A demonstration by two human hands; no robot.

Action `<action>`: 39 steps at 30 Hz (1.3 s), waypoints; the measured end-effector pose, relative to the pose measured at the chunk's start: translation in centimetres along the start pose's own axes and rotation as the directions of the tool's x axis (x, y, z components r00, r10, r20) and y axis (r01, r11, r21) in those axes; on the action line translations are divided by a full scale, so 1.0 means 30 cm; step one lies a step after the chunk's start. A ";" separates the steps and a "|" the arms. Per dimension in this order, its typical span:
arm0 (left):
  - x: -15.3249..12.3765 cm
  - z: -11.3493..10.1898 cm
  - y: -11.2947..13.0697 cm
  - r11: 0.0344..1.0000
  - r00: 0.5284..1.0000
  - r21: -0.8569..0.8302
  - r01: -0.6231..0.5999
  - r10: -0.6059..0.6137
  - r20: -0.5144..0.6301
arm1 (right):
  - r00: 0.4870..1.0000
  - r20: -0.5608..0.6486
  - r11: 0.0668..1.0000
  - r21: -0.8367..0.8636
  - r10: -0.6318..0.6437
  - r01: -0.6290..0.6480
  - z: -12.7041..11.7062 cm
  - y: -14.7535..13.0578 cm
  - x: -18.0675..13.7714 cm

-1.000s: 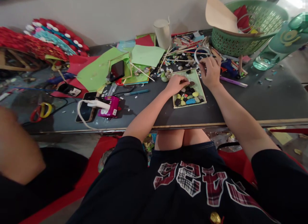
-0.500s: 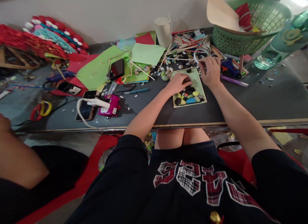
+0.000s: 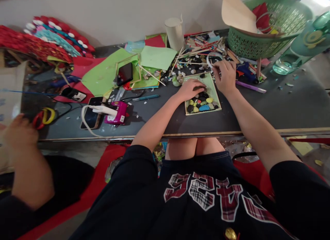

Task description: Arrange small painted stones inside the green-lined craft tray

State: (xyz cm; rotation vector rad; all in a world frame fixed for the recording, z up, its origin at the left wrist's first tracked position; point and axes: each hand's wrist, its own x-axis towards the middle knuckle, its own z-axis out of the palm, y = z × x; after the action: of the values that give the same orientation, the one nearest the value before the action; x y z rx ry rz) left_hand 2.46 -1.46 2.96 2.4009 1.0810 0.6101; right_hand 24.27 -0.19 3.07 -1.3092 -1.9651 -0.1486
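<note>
My left hand rests over the upper left of a small framed panel. Its fingers reach out flat above the pebbles; whether something lies under the fingertips is hidden. Black, yellow, green and blue pebbles fill the panel's lower part, and a dark pebble sits near its top edge. Just beyond the panel's upper right corner, my right hand has bent fingers closed at the end of a curved white strip. The fingertips are partly hidden.
Loose pebbles and sticks lie behind the panel. A green basket and bottle stand right. Left are a purple plug block, phones, scissors and coloured paper. Another person's hand is far left.
My hands have hardly moved. At the far left, the other person's hand has moved inward, and a pale board or bag has appeared beside it.
</note>
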 end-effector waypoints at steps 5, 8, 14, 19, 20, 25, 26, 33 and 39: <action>0.001 -0.006 0.010 1.000 0.999 -0.018 -0.022 0.023 0.042 | 1.000 0.011 1.000 0.005 0.007 -0.007 -0.006 -0.011 0.002; 0.000 -0.006 0.009 1.000 0.999 -0.008 -0.018 0.018 0.044 | 1.000 0.015 1.000 0.017 0.019 -0.020 -0.014 -0.019 0.003; 0.003 0.005 -0.016 0.996 0.994 -0.031 -0.080 0.082 0.067 | 0.999 0.041 1.000 0.020 0.011 -0.011 -0.018 -0.023 0.003; 0.003 0.004 -0.018 0.995 0.993 -0.022 -0.101 0.102 0.063 | 0.998 0.067 1.000 0.027 0.010 -0.012 -0.016 -0.021 0.002; 0.003 0.003 -0.017 0.995 0.992 -0.012 -0.102 0.103 0.068 | 0.998 0.067 1.000 0.026 0.009 -0.011 -0.016 -0.021 0.002; -0.004 -0.006 -0.008 0.993 0.990 0.020 -0.115 0.113 0.090 | 0.998 0.067 1.000 0.009 0.009 -0.010 -0.020 -0.024 0.004; -0.006 -0.007 -0.004 0.994 0.990 0.015 -0.111 0.109 0.089 | 0.997 0.075 1.000 0.006 0.013 -0.014 -0.021 -0.026 0.004; -0.001 0.003 0.000 0.999 0.998 -0.017 -0.034 0.035 0.059 | 0.996 0.088 1.000 -0.008 0.026 -0.025 -0.025 -0.025 0.007; -0.006 -0.015 0.004 0.993 0.987 -0.072 -0.092 0.100 0.122 | 0.996 0.089 1.000 0.001 0.012 -0.012 -0.025 -0.026 0.007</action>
State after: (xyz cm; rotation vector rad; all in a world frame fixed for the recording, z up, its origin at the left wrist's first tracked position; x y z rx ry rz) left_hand 2.18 -1.57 3.34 2.4096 0.8839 0.5100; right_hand 23.97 -0.77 3.95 -1.3473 -2.0313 -0.0846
